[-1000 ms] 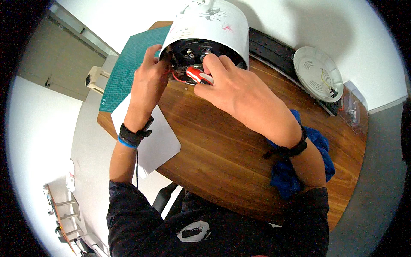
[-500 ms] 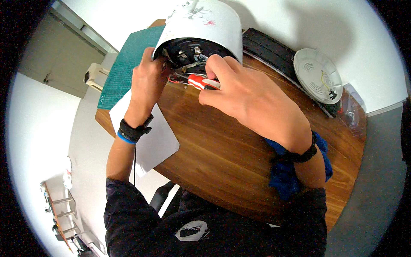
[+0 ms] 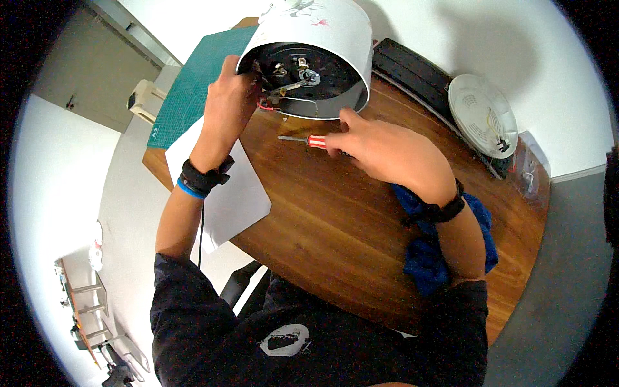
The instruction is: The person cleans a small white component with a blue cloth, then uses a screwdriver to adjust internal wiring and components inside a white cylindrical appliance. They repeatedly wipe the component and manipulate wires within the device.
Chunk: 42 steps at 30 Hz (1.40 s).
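A white rice cooker housing (image 3: 316,29) with a flower print lies on its side, its open underside toward me. Inside show a dark round base (image 3: 287,57), metal terminals and loose wires. My left hand (image 3: 229,106) is closed at the left rim of the housing; its fingertips are hidden in the opening beside the wires. Below the rim, apart from the housing, my right hand (image 3: 393,148) grips a screwdriver (image 3: 316,141) by its red and white handle. The thin shaft points left over the wooden table.
A green cutting mat (image 3: 193,90) and white paper (image 3: 238,200) lie at the left of the table (image 3: 309,238). To the right are a long black panel (image 3: 409,64), a round white cover (image 3: 477,109) with wires, a clear plastic bag (image 3: 532,171) and a blue cloth (image 3: 425,258).
My right hand has drawn the screwdriver out of the housing, down and to the right, exposing its shaft. The housing has shifted slightly right; my left hand stays at its rim.
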Each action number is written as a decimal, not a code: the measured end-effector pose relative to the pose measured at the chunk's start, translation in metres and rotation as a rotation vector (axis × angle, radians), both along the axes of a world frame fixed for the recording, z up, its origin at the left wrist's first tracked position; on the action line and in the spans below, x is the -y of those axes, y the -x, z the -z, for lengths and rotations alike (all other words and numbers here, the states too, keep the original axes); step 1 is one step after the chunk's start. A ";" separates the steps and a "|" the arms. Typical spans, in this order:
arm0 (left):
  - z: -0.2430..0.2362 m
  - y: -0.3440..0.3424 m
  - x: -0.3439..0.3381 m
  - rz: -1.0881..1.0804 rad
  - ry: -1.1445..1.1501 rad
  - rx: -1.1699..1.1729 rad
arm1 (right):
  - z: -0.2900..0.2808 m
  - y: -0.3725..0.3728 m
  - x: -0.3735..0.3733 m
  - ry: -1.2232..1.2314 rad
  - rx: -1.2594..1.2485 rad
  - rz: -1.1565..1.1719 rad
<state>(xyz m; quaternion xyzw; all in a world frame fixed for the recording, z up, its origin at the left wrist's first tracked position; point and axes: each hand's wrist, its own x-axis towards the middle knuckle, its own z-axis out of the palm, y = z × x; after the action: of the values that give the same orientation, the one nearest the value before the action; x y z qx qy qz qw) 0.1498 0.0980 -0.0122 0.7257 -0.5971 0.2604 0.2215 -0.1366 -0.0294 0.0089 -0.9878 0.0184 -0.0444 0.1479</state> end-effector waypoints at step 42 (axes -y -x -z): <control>-0.003 0.009 -0.002 -0.091 -0.076 -0.065 | -0.003 -0.031 0.012 0.243 0.631 0.300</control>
<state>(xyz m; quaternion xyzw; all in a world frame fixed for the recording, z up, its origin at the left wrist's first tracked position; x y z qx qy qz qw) 0.1412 0.1003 -0.0087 0.7680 -0.5654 0.2236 0.2011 -0.1056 -0.0413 0.0123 -0.9221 0.1113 -0.3701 0.0199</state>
